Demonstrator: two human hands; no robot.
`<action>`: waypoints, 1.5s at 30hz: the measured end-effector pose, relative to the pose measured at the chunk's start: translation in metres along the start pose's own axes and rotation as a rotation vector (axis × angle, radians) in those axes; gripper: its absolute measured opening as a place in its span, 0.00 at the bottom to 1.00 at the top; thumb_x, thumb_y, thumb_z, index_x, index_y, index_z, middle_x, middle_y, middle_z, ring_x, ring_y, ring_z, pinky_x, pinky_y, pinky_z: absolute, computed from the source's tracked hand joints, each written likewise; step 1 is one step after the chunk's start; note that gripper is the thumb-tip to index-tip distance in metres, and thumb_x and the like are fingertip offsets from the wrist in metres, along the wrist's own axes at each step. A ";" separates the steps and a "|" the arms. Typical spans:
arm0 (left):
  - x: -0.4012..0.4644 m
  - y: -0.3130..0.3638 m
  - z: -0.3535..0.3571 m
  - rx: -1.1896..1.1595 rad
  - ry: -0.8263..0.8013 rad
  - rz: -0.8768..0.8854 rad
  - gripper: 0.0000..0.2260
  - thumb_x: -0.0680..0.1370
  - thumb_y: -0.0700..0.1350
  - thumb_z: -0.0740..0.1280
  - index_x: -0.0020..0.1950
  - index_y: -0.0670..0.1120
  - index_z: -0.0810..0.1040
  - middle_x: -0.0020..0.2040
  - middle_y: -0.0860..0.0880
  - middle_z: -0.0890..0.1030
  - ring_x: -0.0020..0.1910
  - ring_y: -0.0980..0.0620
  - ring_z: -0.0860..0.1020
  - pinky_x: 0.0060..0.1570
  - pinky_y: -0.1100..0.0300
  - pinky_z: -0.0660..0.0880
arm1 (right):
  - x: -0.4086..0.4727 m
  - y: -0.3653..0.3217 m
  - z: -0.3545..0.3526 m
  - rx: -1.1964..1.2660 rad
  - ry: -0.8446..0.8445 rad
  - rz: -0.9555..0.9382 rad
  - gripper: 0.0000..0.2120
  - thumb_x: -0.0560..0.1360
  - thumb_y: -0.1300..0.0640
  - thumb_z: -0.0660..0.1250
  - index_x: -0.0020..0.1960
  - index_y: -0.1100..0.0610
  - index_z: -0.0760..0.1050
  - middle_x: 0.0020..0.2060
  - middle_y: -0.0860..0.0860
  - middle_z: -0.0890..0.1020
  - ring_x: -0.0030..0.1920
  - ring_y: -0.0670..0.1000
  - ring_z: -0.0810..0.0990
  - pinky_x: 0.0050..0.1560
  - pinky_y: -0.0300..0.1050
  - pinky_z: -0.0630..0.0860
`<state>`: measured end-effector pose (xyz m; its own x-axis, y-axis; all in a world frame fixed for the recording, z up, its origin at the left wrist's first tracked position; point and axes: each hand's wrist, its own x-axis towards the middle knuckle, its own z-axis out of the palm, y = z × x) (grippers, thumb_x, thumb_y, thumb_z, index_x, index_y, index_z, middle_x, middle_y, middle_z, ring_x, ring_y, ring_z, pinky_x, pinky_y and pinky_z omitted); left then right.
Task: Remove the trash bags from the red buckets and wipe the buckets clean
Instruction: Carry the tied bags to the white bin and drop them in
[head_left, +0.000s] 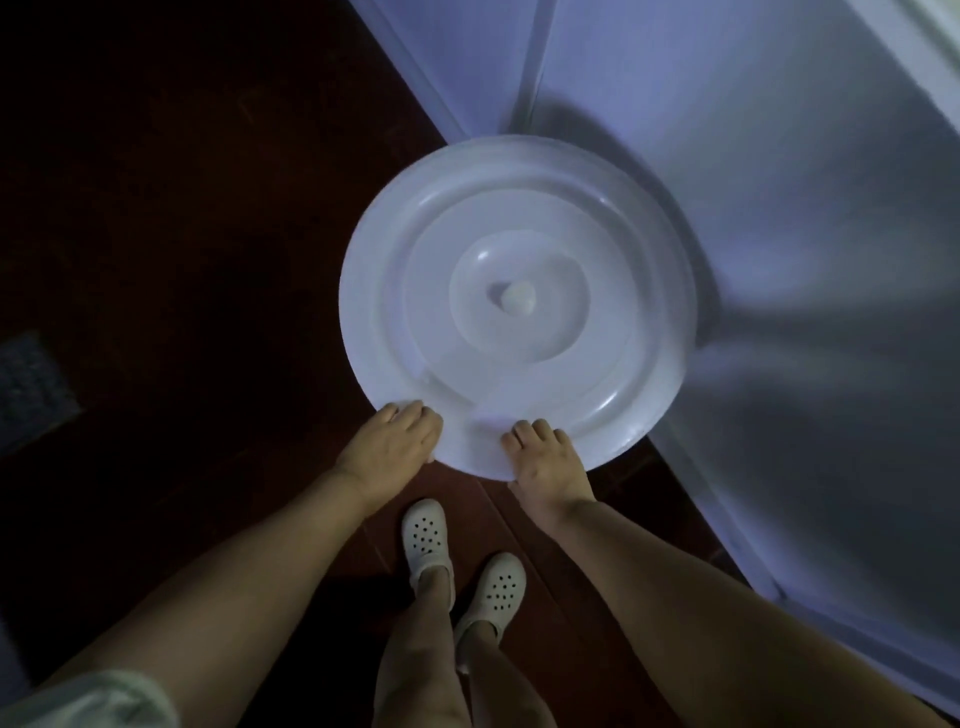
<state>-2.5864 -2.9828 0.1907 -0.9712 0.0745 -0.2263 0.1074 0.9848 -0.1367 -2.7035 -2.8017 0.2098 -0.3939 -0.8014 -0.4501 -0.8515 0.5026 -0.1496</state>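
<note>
- Lid (519, 306), round and white, fills the middle of the view, held flat by its near rim above the dark red floor (208, 260).
- Its far-right edge lies over a pale wall or door panel (779, 156), and whether the two touch cannot be told; a soft shadow of the lid falls on that panel.
- To the left the floor runs wide and dark, with only a dim grated patch (31, 389) at the far left edge of the view.
- The left hand (389, 441) grips the near-left rim, fingers curled over the top surface and thumb hidden beneath.
- The right hand (545, 457) grips the near rim just to the right, fingers lying on top and the thumb wrapped at the edge.
- The two hands are near each other, with a short stretch of rim between them.
- The lid is glossy plastic with raised concentric rings and a small round knob (517, 299) at its centre.
- Below the hands, two feet in white perforated clogs (426, 540) stand on the floor tiles, just near of the lid's edge.
- No red bucket is in view.
</note>
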 end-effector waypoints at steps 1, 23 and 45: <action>0.004 0.001 0.004 -0.001 0.003 -0.010 0.23 0.65 0.58 0.75 0.51 0.43 0.81 0.45 0.48 0.81 0.47 0.50 0.80 0.43 0.59 0.76 | 0.003 0.002 0.004 0.006 0.007 0.015 0.19 0.72 0.63 0.66 0.62 0.58 0.68 0.57 0.54 0.71 0.56 0.56 0.69 0.57 0.47 0.66; 0.027 0.036 -0.041 -0.273 -0.296 -0.227 0.13 0.78 0.51 0.62 0.59 0.45 0.72 0.56 0.48 0.75 0.58 0.48 0.73 0.56 0.56 0.67 | -0.025 0.028 -0.022 0.048 -0.007 0.077 0.22 0.71 0.69 0.62 0.64 0.57 0.68 0.56 0.52 0.72 0.56 0.53 0.70 0.59 0.44 0.68; 0.102 0.203 -0.308 -0.136 -0.085 0.327 0.08 0.79 0.47 0.59 0.52 0.45 0.76 0.51 0.48 0.79 0.49 0.46 0.77 0.39 0.57 0.63 | -0.321 0.099 -0.129 0.174 0.150 0.772 0.10 0.75 0.64 0.60 0.54 0.57 0.72 0.48 0.54 0.77 0.50 0.57 0.76 0.45 0.46 0.65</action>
<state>-2.7292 -2.7266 0.4369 -0.8683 0.3813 -0.3174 0.3746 0.9233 0.0844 -2.7057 -2.5368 0.4533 -0.9019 -0.2361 -0.3618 -0.2587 0.9659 0.0145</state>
